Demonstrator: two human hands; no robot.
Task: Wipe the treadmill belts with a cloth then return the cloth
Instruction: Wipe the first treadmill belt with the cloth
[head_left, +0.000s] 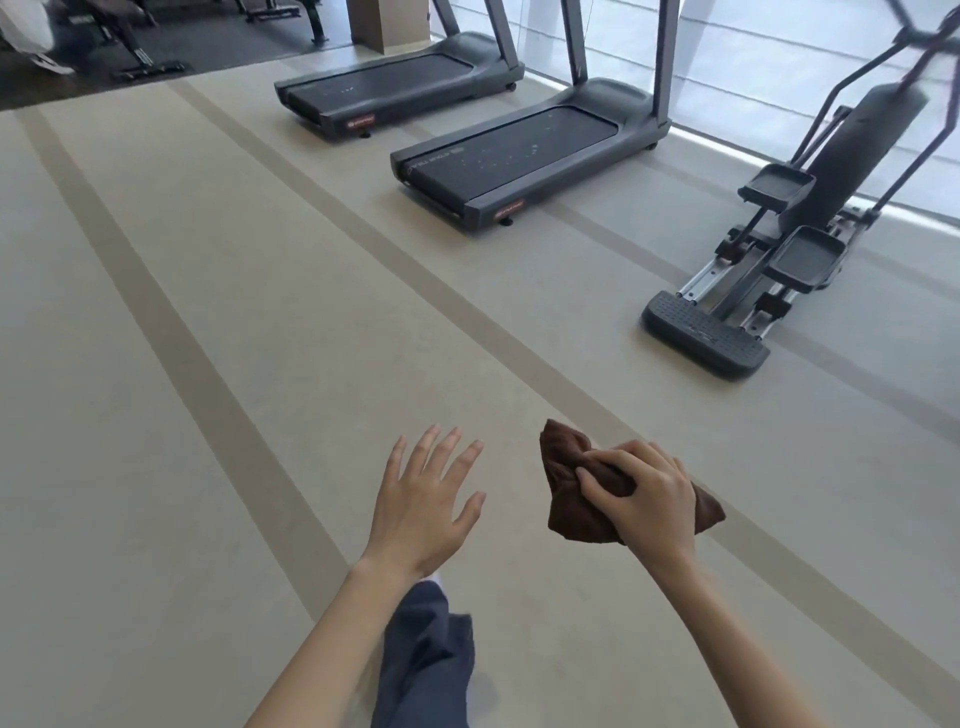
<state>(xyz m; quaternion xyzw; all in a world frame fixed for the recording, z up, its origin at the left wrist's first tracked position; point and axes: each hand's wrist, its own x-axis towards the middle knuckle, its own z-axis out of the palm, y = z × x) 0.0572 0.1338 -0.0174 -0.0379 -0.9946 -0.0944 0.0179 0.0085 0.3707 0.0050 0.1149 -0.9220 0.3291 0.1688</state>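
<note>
Two treadmills — orange labels unreadable — cloth gripped.

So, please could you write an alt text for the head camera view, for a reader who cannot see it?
A person's right hand grips a crumpled brown cloth above a beige gym floor, while the left hand is open with fingers spread. Two dark treadmills stand ahead by a window, with an elliptical trainer to their right.
</note>
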